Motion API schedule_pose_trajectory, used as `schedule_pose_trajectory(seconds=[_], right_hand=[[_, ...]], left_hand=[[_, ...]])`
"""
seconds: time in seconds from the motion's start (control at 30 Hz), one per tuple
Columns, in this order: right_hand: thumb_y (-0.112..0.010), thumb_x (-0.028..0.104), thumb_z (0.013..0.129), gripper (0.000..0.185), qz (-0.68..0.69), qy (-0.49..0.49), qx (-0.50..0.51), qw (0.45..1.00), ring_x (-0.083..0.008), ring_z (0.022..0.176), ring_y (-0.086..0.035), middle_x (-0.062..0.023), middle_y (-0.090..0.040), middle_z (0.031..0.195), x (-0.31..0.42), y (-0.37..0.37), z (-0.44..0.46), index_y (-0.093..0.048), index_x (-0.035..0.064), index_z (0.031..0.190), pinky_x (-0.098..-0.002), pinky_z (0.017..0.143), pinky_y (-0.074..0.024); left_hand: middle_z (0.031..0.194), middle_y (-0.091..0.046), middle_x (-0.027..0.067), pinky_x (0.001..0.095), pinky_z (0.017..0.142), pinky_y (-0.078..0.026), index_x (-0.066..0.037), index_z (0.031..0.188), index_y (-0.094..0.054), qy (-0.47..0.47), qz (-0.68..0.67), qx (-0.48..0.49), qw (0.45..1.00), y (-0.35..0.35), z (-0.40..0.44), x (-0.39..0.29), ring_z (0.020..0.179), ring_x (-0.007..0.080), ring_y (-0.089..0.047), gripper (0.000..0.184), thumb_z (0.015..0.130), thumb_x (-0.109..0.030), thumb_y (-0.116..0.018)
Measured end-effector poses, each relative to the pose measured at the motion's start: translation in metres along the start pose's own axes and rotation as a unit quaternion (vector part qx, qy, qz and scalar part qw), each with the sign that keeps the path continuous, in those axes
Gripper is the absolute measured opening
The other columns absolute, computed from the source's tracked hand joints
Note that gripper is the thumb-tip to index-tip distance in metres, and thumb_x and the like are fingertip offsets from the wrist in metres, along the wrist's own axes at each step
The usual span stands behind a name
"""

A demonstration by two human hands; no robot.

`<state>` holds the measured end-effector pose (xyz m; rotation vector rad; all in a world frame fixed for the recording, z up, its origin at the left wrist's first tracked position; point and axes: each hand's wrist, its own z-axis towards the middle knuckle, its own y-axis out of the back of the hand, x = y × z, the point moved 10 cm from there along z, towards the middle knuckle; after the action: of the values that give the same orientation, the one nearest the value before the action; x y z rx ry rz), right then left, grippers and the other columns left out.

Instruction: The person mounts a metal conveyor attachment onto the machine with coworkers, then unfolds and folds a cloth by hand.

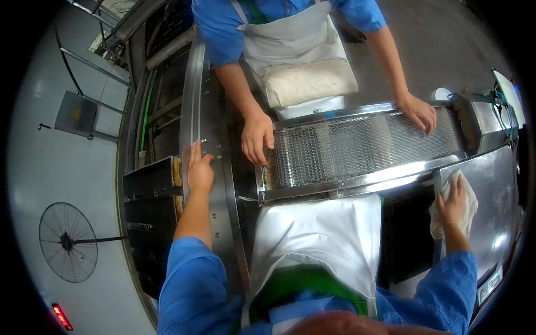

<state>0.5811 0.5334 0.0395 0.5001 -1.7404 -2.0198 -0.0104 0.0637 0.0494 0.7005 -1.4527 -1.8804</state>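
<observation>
My left hand (200,170) rests on the long metal rail (191,100) to the left, fingers stretched out along it, gripping nothing that I can see. On the right, my right hand (453,204) lies over a white cloth (468,209), its fingers spread flat and pressing it against the metal table top (491,192). Between my arms runs a wire-mesh conveyor belt (340,148) in a steel frame. Across it, a co-worker's hand (258,137) touches the belt's left end, and their other hand (416,113) lies on the mesh near the right end.
Dark trays (151,215) with tan edges are stacked in a machine at left. A housing with cables (486,120) stands at the belt's right end. The co-worker (296,44) stands directly opposite. A caged fan (68,242) juts from the left wall.
</observation>
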Motion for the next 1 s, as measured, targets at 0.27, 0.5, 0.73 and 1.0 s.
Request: schedule_pose_trajectory(seconds=[0.27,0.5,0.73,1.0], right_hand=[[-0.069,0.020,0.075,0.071,0.000,-0.009,0.013,1.000,-0.0395,0.135,-0.029,-0.0194,-0.028,0.149,-0.0016,-0.0024,-0.0006,-0.038,0.0110,0.139,-0.0452,0.110,-0.0274],[-0.070,0.020,0.075,0.074,0.005,0.002,0.012,1.000,-0.0405,0.133,-0.031,-0.0204,-0.029,0.148,0.0005,0.0001,-0.0007,-0.036,0.0104,0.140,-0.0468,0.108,-0.0287],[-0.069,0.017,0.076,0.071,-0.002,-0.011,0.020,1.000,-0.0382,0.135,-0.030,-0.0176,-0.028,0.149,0.0005,-0.0005,-0.0013,-0.037,0.0110,0.140,-0.0442,0.110,-0.0282],[-0.068,0.017,0.075,0.072,0.005,-0.001,0.012,1.000,-0.0389,0.135,-0.030,-0.0191,-0.028,0.149,0.0015,0.0013,-0.0009,-0.038,0.0108,0.140,-0.0441,0.110,-0.0274]], left_hand=[[0.144,-0.039,0.0151,0.0355,0.105,-0.037,-0.006,0.080,-0.067,-0.008,0.003,-0.013,1.000,-0.0030,-0.0008,0.0026,0.134,0.0300,-0.036,0.013,0.076,0.001,-0.057],[0.145,-0.038,0.0136,0.0361,0.104,-0.038,-0.006,0.081,-0.067,0.011,-0.002,0.001,1.000,0.0006,0.0005,-0.0001,0.134,0.0296,-0.036,0.015,0.076,0.003,-0.056],[0.145,-0.038,0.0139,0.0360,0.105,-0.037,-0.005,0.081,-0.067,0.002,-0.001,0.002,1.000,-0.0008,0.0002,0.0001,0.134,0.0307,-0.036,0.017,0.074,0.006,-0.056],[0.145,-0.038,0.0132,0.0355,0.105,-0.037,-0.006,0.081,-0.068,0.009,-0.003,0.005,1.000,-0.0024,0.0004,0.0016,0.135,0.0299,-0.035,0.018,0.073,0.006,-0.057]])
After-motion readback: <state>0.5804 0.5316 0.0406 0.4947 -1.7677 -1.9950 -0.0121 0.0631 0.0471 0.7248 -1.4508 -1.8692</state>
